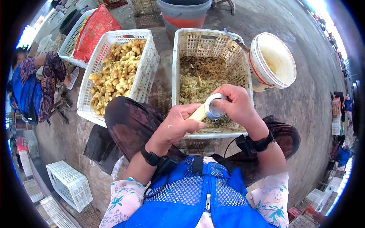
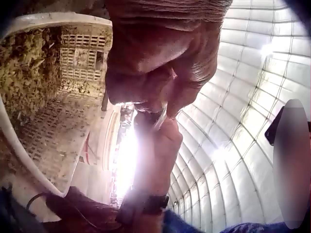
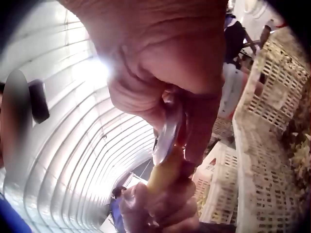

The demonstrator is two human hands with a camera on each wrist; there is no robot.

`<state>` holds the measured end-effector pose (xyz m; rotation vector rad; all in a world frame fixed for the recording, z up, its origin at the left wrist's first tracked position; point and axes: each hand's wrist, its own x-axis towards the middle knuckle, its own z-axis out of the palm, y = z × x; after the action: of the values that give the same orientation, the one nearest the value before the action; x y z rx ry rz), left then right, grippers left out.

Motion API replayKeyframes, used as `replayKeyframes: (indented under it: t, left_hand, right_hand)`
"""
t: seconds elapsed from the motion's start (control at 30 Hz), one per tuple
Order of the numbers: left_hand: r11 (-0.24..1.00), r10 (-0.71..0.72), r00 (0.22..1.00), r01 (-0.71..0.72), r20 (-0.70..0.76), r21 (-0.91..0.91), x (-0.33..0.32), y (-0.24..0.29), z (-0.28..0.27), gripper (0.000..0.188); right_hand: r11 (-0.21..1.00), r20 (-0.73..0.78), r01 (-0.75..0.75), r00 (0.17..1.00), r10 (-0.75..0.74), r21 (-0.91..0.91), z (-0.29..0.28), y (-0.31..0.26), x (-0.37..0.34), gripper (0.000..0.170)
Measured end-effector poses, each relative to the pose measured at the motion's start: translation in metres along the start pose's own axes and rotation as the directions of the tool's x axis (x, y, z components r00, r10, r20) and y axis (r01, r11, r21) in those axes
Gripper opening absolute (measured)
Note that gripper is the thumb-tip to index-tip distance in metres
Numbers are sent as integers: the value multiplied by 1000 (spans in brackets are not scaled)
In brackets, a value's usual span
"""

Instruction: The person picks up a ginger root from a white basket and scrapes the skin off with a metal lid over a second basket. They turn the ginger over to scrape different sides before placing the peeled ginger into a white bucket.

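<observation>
My left hand [image 1: 175, 123] grips a pale yellow, peeled piece of ginger [image 1: 198, 114] over the near end of a white crate. A round silver metal lid [image 1: 215, 105] is in my right hand [image 1: 240, 106], the thumb lying inside its rim. The lid's edge meets the ginger's upper end; the right wrist view shows the lid [image 3: 167, 138] side-on against the ginger [image 3: 165, 174]. Beneath both hands, the crate [image 1: 237, 72] holds brown and yellowish peelings [image 1: 203, 66]. Much of the ginger is hidden by the left fingers.
To the left, another white crate [image 1: 148, 70] is heaped with ginger roots [image 1: 119, 70]. A white bucket [image 1: 272, 62] stands right of the peelings crate, a knife-like tool [image 1: 236, 40] at its corner. A grey bucket [image 1: 184, 17] is behind. One person [image 1: 30, 87] sits far left.
</observation>
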<state>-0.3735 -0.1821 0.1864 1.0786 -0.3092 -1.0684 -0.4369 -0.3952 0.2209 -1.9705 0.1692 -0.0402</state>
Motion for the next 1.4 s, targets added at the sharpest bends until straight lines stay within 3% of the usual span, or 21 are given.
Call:
replayKeyframes:
  t: [0.17, 0.27, 0.37, 0.5, 0.63, 0.67, 0.87, 0.97, 1.0, 1.1, 1.2, 1.23, 1.3, 1.37, 1.4]
  left_hand:
    - [996, -78, 996, 79, -40, 33, -1, 9, 0, 52]
    - [999, -40, 999, 40, -16, -23, -1, -1, -5, 46]
    - [994, 6, 999, -11, -43, -109, 4, -15, -11, 42]
    - [989, 16, 997, -26, -69, -145, 10, -15, -15, 56]
    - [967, 22, 999, -33, -46, -253, 7, -3, -5, 63]
    - [956, 18, 1000, -22, -16, -294, 8, -4, -5, 63]
    - [954, 51, 996, -27, 73, -297, 9, -11, -8, 59]
    - [936, 39, 997, -13, 67, -352, 8, -6, -1, 57]
    - [926, 33, 998, -8, 62, -376, 8, -6, 0, 57]
    - [940, -49, 997, 66, 60, -334, 6, -7, -6, 55]
    - [921, -26, 992, 70, 119, -384, 6, -10, -15, 50]
    - [961, -9, 998, 25, 59, -276, 6, -10, -12, 48]
    - [998, 40, 998, -43, -54, -47, 7, -11, -5, 43]
    - [999, 35, 998, -33, -49, 37, 10, -12, -6, 41]
    - [997, 32, 998, -28, -51, 78, 10, -13, -7, 39]
  right_hand:
    - [998, -51, -69, 996, 68, -12, -4, 8, 10, 14]
    - [995, -259, -84, 964, 66, -57, -22, 46, 21, 16]
    - [947, -198, -170, 953, 228, 273, -23, 29, 10, 14]
    - [894, -193, -199, 936, 295, 402, -12, 20, 6, 12]
    - [862, -216, -47, 960, 179, 505, 6, 20, -5, 15]
    - [816, -191, -70, 957, 216, 574, 8, 17, -6, 16]
    - [938, -184, -25, 978, 94, 345, 17, 7, -13, 16]
    - [960, -236, 66, 972, 1, 273, 33, 1, -9, 17]
    - [980, -264, 120, 962, -75, 159, 36, 6, -8, 15]
    - [999, -265, 14, 964, -26, -46, 23, 17, -7, 10]
    - [957, -295, -46, 946, 134, 285, 16, 26, 3, 9]
    - [921, -285, -49, 943, 170, 386, 15, 28, 5, 10]
    - [982, -269, -65, 957, 112, 178, 12, 29, 3, 9]
    - [996, -226, -86, 970, 88, 19, 14, 17, -2, 7]
    - [994, -245, -33, 968, 59, 107, 21, 12, -2, 9]
